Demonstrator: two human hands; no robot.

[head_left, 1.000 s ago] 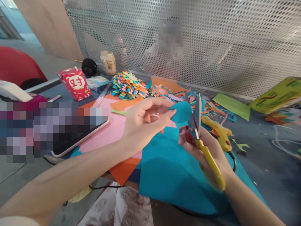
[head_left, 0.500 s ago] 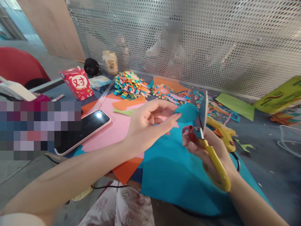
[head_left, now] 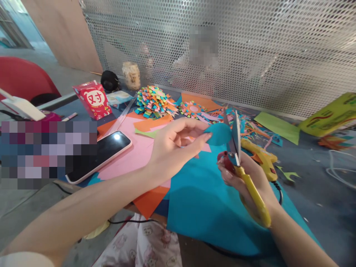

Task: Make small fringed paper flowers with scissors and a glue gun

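Note:
Between thumb and fingers, my left hand [head_left: 180,144] pinches a small rounded piece of blue paper [head_left: 219,135] by its left edge. My right hand [head_left: 247,178] grips a pair of scissors [head_left: 254,196] with one yellow and one red handle. The blades point up and stand slightly apart at the paper's right edge; whether they touch it I cannot tell. Below both hands lies a large blue sheet [head_left: 211,207]. Pink paper [head_left: 125,159] is spread under my left forearm, with an orange piece [head_left: 151,200] at the table's front edge.
A yellow glue gun [head_left: 261,157] lies beside my right hand. Behind are a fringed paper flower [head_left: 155,102], a smaller one [head_left: 192,108] and paper scraps [head_left: 247,126]. At left are a phone [head_left: 102,155] and a red packet [head_left: 94,100]. A perforated metal panel [head_left: 161,44] stands behind.
The scissors have shifted slightly left, and their blades are closer together. The blue paper piece has moved a little left in my left hand's pinch.

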